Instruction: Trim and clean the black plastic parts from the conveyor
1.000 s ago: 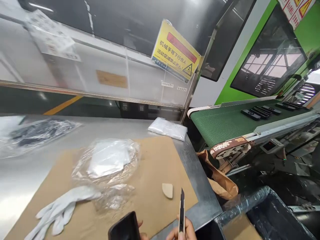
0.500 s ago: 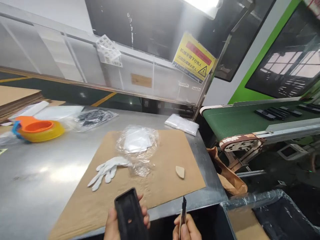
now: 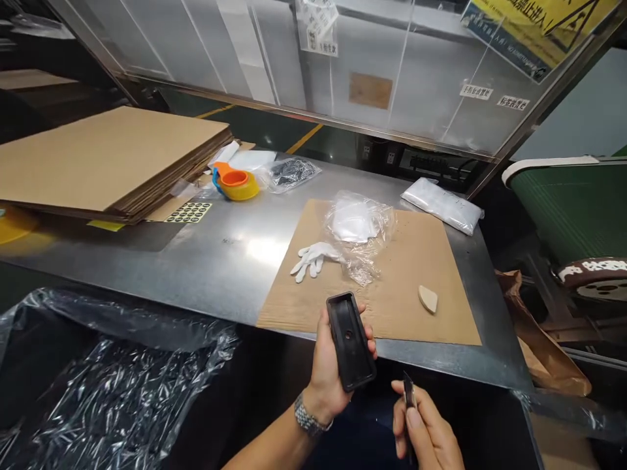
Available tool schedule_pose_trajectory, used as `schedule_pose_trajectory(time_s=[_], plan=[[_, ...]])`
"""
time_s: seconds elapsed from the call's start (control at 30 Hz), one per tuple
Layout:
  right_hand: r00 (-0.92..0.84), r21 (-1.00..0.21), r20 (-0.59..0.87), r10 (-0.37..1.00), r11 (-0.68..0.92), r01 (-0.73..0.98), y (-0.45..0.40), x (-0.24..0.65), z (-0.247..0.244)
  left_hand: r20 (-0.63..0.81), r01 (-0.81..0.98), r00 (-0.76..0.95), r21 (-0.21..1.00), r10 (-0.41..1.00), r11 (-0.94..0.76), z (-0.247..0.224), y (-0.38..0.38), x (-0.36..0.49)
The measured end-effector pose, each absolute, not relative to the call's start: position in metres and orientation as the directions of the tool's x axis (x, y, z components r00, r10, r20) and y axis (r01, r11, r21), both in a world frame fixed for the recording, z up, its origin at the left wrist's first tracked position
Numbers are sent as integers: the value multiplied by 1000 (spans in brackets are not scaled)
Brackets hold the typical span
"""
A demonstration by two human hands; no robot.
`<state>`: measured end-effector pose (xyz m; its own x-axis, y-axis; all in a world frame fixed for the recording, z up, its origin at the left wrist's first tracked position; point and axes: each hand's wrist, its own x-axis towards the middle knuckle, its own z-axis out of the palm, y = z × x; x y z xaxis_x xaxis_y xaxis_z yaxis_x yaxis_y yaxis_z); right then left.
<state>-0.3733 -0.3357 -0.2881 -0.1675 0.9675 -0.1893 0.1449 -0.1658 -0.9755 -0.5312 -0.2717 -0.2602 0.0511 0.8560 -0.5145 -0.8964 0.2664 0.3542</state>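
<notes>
In my left hand [image 3: 326, 372] lies a black rectangular plastic tray-like part [image 3: 349, 356], its hollow side facing up and a small round hole in its floor. The fingers wrap round its edges. My right hand [image 3: 426, 424] grips a utility knife [image 3: 409, 398], blade pointing up and away from me, apart from the black part. Both hands are just in front of the table's near edge. Beyond them, a brown cardboard sheet [image 3: 406, 267] bears a white glove [image 3: 316, 256], a clear plastic bag [image 3: 360, 225] with white contents, and a small beige wedge-shaped piece [image 3: 428, 299].
Cardboard sheets [image 3: 112, 156] are stacked at the left, near a tape roll in an orange dispenser [image 3: 235, 181]. A white plastic-wrapped packet [image 3: 443, 203] lies at the back right. Beyond is a green conveyor [image 3: 568, 202]. A black-lined bin [image 3: 122, 391] stands at the lower left.
The view has swung left and down, bringing the cardboard stack and the lined bin into sight. Both hands show more fully, still holding the black part and the knife.
</notes>
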Motion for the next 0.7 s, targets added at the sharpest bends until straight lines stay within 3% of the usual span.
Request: schedule_pose_trajectory(time_s=[0.43, 0.7], plan=[[-244, -939, -235, 941, -156, 306, -323, -389, -290, -563, -889, 4, 377, 826, 261, -269, -273, -547], [-198, -931, -102, 975, -24, 363, -319, -389, -283, -595, -882, 4, 377, 804, 283, -270, -269, -547]])
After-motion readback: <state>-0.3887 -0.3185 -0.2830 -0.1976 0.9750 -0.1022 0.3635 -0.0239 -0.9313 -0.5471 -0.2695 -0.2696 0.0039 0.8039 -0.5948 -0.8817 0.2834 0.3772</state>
